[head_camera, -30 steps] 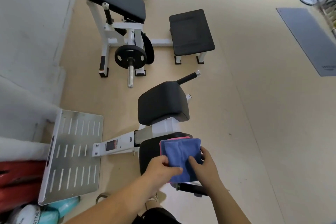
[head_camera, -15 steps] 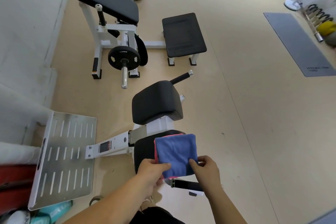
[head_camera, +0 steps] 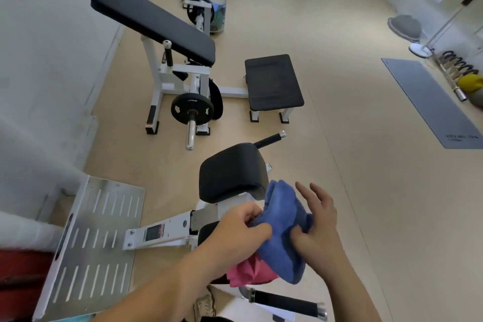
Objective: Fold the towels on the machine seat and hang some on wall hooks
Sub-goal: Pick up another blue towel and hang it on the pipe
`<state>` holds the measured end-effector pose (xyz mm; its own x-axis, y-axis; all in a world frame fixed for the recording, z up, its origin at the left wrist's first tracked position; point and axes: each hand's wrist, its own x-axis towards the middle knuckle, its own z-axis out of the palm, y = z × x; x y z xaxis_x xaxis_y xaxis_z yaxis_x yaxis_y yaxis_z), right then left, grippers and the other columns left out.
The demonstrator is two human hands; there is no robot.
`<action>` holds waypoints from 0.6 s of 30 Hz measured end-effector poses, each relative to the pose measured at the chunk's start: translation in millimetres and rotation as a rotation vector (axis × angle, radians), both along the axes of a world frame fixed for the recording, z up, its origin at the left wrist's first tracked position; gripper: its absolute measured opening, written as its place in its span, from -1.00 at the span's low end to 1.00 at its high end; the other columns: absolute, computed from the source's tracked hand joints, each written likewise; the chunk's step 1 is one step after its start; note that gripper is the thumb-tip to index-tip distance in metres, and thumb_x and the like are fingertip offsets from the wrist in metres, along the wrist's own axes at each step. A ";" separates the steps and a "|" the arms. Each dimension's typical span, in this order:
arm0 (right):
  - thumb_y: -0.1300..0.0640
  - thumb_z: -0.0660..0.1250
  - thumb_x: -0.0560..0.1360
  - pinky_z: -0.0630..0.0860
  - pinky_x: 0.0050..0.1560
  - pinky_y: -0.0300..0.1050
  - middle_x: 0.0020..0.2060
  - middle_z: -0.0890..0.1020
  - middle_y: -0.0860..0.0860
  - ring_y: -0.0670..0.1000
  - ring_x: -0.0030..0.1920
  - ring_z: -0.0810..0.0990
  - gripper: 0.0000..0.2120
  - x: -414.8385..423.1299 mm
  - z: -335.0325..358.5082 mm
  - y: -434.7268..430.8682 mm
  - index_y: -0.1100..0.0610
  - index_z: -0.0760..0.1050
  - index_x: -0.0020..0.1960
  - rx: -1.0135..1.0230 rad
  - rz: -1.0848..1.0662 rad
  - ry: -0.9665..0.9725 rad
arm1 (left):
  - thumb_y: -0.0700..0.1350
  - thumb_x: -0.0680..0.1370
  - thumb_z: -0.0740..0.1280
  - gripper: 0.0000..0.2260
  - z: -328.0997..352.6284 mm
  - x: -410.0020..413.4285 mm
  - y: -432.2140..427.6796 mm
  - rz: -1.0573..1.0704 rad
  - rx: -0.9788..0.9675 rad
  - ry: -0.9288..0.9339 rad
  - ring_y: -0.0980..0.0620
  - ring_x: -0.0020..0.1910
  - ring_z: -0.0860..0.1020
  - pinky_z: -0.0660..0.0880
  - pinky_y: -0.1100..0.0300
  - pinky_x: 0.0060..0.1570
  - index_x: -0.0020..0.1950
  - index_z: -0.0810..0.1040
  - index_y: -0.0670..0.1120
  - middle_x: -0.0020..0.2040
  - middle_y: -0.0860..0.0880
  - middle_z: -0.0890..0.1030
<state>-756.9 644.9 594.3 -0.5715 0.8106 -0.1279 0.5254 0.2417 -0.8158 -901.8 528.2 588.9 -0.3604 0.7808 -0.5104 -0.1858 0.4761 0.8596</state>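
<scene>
A blue towel point(head_camera: 283, 219) is lifted off the black machine seat point(head_camera: 206, 234) and hangs bunched between my hands. My left hand point(head_camera: 240, 232) grips its left edge, fingers curled into the cloth. On the towel's right side is my right hand point(head_camera: 317, 222), thumb pressed into the fabric while the fingers spread out straight. A pink towel point(head_camera: 251, 273) lies crumpled on the seat just below the blue one. The seat is mostly hidden by my arms and the towels. No wall hooks are in view.
The machine's black backrest pad point(head_camera: 232, 172) stands just beyond the towels, a metal footplate point(head_camera: 96, 240) to the left, and a black handle point(head_camera: 285, 302) near me. Farther off are an incline bench point(head_camera: 154, 21) with a weight plate point(head_camera: 192, 110), a small black seat point(head_camera: 273, 82) and a grey mat point(head_camera: 431, 102).
The blue towel, folded flat on the seat before, is now lifted and bunched in my hands, uncovering the pink towel. My head has tilted up, showing more of the room.
</scene>
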 end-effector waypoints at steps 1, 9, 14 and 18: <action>0.21 0.26 0.29 0.28 0.42 -0.23 0.46 0.28 -0.16 -0.18 0.48 0.23 -0.24 -12.5 16.4 2.1 -0.14 0.37 0.48 0.051 0.150 -0.004 | -0.17 0.47 0.37 -0.97 8.9 -11.8 -4.5 -0.023 0.040 0.069 0.15 -0.31 0.45 0.43 0.28 -0.28 -0.12 0.54 -0.10 -0.32 0.08 0.51; 0.17 0.39 0.39 0.58 0.27 -0.02 0.32 0.58 -0.11 -0.04 0.31 0.56 -0.36 -67.7 12.5 15.7 -0.11 0.44 0.45 -0.384 0.259 -0.211 | -0.18 0.48 0.35 -0.87 1.9 -49.9 -26.6 0.006 -0.013 -0.218 -0.07 -0.12 0.62 0.62 -0.07 -0.07 -0.10 0.63 0.05 -0.13 -0.14 0.66; 0.16 0.29 0.63 0.61 0.03 -0.04 0.09 0.70 0.01 0.05 0.16 0.65 -0.82 -40.3 -38.0 -8.1 0.00 0.63 0.15 -0.525 -0.120 -0.089 | -0.19 0.47 0.35 -0.82 -17.8 -47.0 -25.9 0.095 -0.055 -0.257 -0.17 0.04 0.64 0.60 -0.22 0.15 0.06 0.63 -0.08 0.15 -0.30 0.63; 0.06 0.32 0.66 0.62 0.07 0.01 0.05 0.73 0.01 0.03 0.10 0.68 -0.83 -26.1 -45.3 -22.5 0.07 0.63 0.17 -0.657 -0.202 0.053 | -0.22 0.53 0.35 -0.81 -21.4 -50.0 -16.5 0.155 -0.047 -0.347 -0.25 0.14 0.65 0.60 -0.19 0.14 0.13 0.64 -0.13 0.16 -0.27 0.65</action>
<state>-783.0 622.4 549.0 -0.4367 0.6654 -0.6055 0.4638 -0.4102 -0.7853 -951.8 511.8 567.5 -0.2720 0.7032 -0.6570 -0.5346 0.4572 0.7107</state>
